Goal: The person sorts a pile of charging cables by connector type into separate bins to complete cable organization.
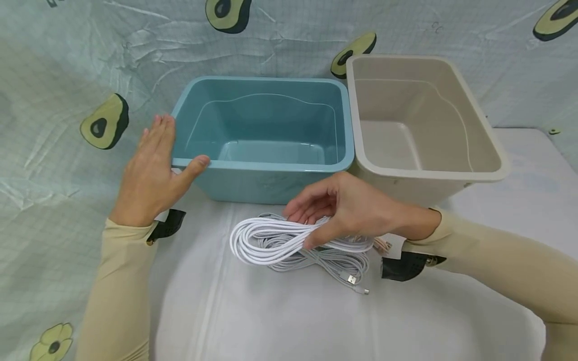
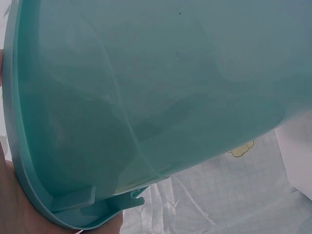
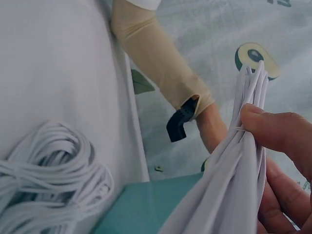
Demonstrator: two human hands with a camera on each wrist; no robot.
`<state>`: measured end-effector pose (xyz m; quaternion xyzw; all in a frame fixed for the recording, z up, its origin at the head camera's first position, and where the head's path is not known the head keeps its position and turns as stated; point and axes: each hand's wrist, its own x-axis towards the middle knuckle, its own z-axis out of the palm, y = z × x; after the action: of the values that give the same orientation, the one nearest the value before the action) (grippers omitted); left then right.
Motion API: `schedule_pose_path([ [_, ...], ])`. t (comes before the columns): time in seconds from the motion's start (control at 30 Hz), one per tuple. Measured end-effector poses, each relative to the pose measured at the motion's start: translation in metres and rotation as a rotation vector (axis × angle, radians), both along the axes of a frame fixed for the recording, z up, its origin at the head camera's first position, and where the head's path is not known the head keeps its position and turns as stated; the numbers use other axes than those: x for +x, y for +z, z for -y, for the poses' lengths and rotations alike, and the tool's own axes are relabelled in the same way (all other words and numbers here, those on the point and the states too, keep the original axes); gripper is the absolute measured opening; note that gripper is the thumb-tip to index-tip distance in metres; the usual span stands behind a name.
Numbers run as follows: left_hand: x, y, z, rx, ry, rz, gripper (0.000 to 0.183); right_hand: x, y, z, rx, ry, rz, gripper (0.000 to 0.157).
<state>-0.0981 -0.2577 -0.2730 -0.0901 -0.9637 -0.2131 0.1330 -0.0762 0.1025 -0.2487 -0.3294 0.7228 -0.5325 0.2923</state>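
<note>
My right hand [image 1: 356, 205] pinches a coiled white cable [image 1: 241, 240] between thumb and fingers. In the right wrist view the strands of this white cable [image 3: 234, 170] run past the thumb, gathered at a thin tie. Beneath it on the white cloth lies a greyer bundled cable [image 1: 331, 260], its USB plug [image 1: 351, 279] pointing toward the front. My left hand [image 1: 151, 175] rests against the left front corner of a blue bin [image 1: 253, 183], fingers straight along the side and thumb over the front rim. The left wrist view is mostly filled by the bin's blue wall [image 2: 170, 97].
A beige bin [image 1: 433, 175] stands right beside the blue one, rims close together. Behind both hangs a pale sheet [image 1: 280, 55] with avocado prints. White cloth [image 1: 271, 321] covers the table, whose edge falls away at the left.
</note>
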Motion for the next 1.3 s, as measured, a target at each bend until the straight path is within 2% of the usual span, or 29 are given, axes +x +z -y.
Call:
schedule_pose_path([
  [0.4,0.0,0.0,0.0,-0.002,0.001,-0.004,0.105,-0.014,0.048,0.001,0.004,-0.056,-0.136,0.055],
  [0.77,-0.001,0.0,0.0,-0.023,-0.002,-0.029,0.112,-0.026,0.085,0.011,0.058,-0.196,-0.252,0.053],
  [1.1,-0.002,-0.002,0.002,-0.01,0.017,0.01,0.107,-0.047,0.097,0.024,0.064,-0.231,-0.344,0.047],
  [1.3,-0.002,-0.001,0.001,-0.015,0.015,-0.003,0.107,-0.064,0.097,0.03,0.07,-0.244,-0.365,0.046],
])
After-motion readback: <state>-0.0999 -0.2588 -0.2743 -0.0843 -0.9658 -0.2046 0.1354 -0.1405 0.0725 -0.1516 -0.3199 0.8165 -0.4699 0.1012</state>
